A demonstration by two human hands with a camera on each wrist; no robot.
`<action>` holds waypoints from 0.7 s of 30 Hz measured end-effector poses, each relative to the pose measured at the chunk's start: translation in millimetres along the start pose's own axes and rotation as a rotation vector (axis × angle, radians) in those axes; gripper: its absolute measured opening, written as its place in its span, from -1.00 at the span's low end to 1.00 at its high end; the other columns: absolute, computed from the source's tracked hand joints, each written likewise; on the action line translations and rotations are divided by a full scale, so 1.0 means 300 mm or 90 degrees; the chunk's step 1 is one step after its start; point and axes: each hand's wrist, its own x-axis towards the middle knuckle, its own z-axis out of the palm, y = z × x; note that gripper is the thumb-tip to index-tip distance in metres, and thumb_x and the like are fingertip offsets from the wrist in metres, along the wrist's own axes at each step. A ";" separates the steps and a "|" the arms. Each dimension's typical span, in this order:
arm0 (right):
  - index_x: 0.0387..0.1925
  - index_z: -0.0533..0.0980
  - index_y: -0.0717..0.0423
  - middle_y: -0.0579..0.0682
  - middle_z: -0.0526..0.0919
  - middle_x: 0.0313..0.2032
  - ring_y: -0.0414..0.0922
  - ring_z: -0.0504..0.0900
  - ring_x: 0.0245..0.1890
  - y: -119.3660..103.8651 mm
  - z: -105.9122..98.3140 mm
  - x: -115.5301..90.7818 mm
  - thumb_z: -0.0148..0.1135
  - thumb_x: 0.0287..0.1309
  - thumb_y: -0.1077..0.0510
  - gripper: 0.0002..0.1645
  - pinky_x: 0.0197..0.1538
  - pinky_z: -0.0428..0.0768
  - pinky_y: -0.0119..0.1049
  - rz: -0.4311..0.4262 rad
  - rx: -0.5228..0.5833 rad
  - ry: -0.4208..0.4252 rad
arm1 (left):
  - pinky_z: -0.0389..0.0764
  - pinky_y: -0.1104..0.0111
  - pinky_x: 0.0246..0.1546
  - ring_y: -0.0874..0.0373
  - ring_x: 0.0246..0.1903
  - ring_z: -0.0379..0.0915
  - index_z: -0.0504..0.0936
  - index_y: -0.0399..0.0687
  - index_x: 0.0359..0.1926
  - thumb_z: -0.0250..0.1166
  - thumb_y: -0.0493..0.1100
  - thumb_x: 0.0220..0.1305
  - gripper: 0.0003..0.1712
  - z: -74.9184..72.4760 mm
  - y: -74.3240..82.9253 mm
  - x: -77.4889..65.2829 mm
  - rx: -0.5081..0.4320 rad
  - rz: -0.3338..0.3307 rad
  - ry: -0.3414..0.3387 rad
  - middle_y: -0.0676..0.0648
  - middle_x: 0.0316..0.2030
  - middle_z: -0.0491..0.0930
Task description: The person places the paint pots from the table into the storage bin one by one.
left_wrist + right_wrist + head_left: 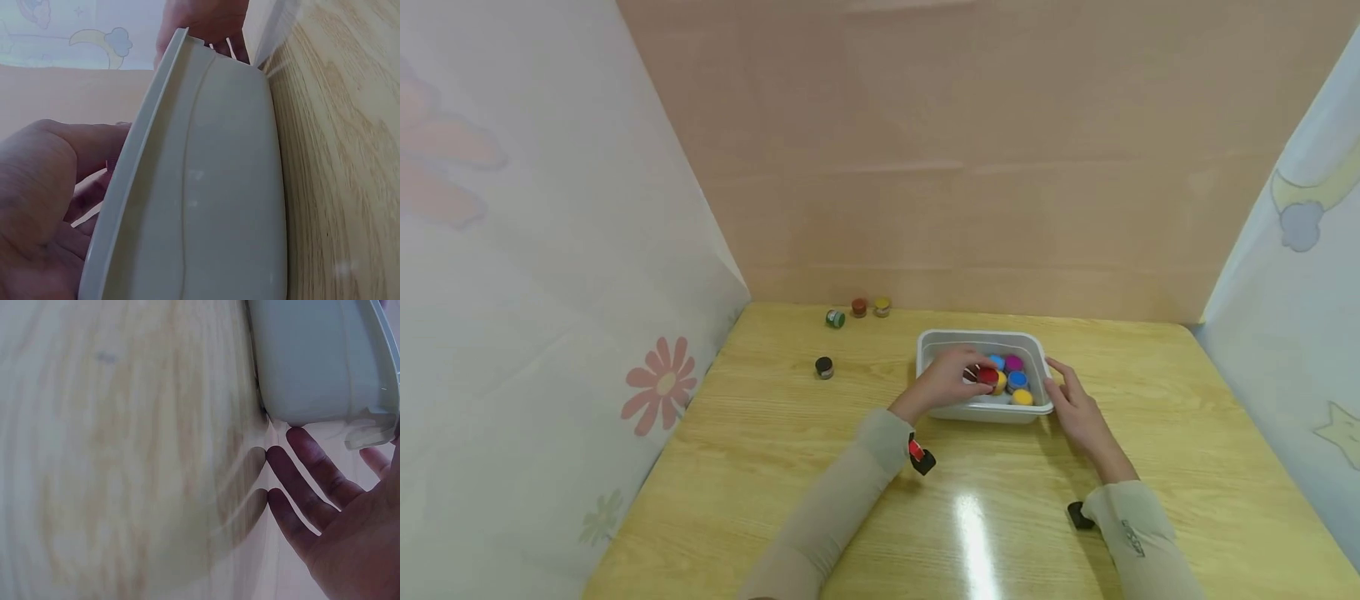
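A white plastic tub (pixel 981 413) on the table holds several small paint jars with coloured lids. My left hand (pixel 951 375) reaches into it from the left, thumb and fingers pinching a red-lidded jar (pixel 988 377). Beside that jar are a yellow jar (pixel 1000 382), a blue jar (pixel 1017 380), a light blue one (pixel 997 362) and a purple one (pixel 1013 362). My right hand (pixel 1077 414) is at the tub's right end. In the right wrist view its fingers (pixel 303 487) are extended, one fingertip against the tub wall (pixel 306 362). The left wrist view shows the tub's outer side (pixel 231 162), hiding the jars.
Left of the tub, a dark-lidded jar (pixel 824 367) stands on the wooden table (pixel 760 450). Farther back are a green jar (pixel 835 318) lying on its side, a red jar (pixel 859 307) and a yellow-lidded jar (pixel 882 307). A brown wall covering (pixel 970 208) rises behind the table.
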 end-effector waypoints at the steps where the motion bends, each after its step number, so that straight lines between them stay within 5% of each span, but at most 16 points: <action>1: 0.66 -0.10 -0.04 0.55 0.45 0.29 0.52 0.39 0.33 0.001 -0.001 -0.002 -0.33 0.64 -0.26 -0.22 0.29 0.31 0.51 -0.001 -0.001 0.001 | 0.59 0.67 -0.09 0.24 -0.07 0.63 0.69 -0.16 0.18 0.44 -0.19 0.34 -0.59 0.006 0.000 0.007 0.001 -0.001 -0.005 -0.09 0.01 0.65; 14: 0.66 -0.09 -0.02 0.54 0.46 0.29 0.50 0.41 0.32 -0.007 0.000 0.002 -0.32 0.64 -0.25 -0.22 0.30 0.32 0.50 0.001 -0.006 0.004 | 0.52 0.68 -0.16 0.35 -0.14 0.55 0.74 0.12 0.07 0.49 -0.04 0.30 -0.67 0.029 0.010 0.049 0.105 -0.031 -0.048 0.13 -0.07 0.64; 21: 0.66 -0.09 -0.02 0.54 0.47 0.28 0.50 0.41 0.32 -0.008 0.003 0.004 -0.31 0.65 -0.24 -0.23 0.31 0.32 0.50 0.000 -0.003 0.001 | 0.47 0.66 -0.24 0.31 -0.22 0.53 0.76 0.11 0.08 0.51 -0.03 0.28 -0.65 0.027 0.026 0.059 0.153 -0.030 -0.067 0.12 -0.15 0.60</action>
